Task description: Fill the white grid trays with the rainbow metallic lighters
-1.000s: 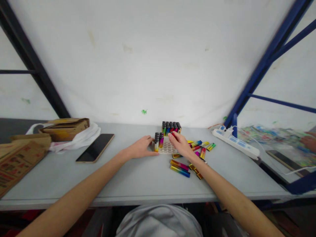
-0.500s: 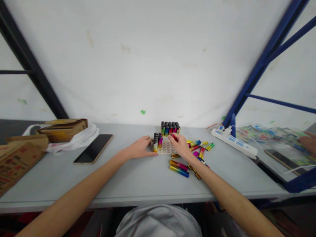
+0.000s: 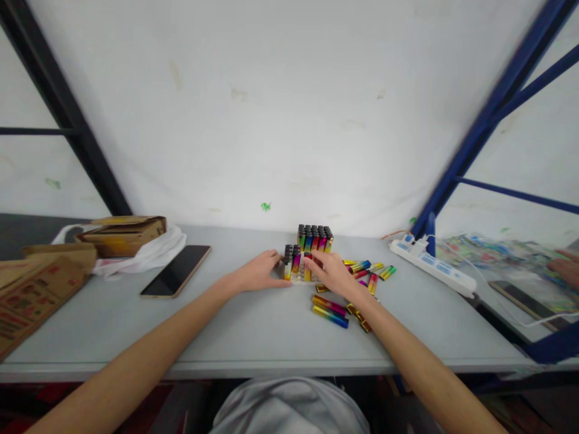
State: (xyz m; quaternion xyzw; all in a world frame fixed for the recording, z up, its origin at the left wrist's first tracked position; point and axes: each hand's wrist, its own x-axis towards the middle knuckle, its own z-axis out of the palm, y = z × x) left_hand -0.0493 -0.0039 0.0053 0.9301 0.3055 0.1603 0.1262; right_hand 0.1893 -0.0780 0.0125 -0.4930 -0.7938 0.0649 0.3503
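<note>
A pale tray with round holes [image 3: 298, 279] lies on the table in front of me. Several lighters with black tops [image 3: 287, 265] stand upright in its left part. My left hand [image 3: 257, 271] spans the tray's left end, its thumb along the front edge and the fingers curled at the far side. In the fingertips of my right hand [image 3: 332, 271] is a red and yellow lighter [image 3: 307, 271], upright over the tray; whether its lower end is in a hole I cannot tell. Loose shiny lighters [image 3: 329, 305] lie scattered beside and under my right forearm.
Behind the tray stands a block of upright lighters [image 3: 315, 238]. A phone [image 3: 176, 271], a white plastic bag [image 3: 136, 256] and cardboard boxes [image 3: 49, 289] lie left. At the right are a power strip [image 3: 432, 265], a blue rack post [image 3: 470, 126] and another person's hand [image 3: 563, 263].
My right hand has lowered the lighter onto the tray and turned it upright. My left hand keeps its place at the tray. The whole view has shifted slightly.
</note>
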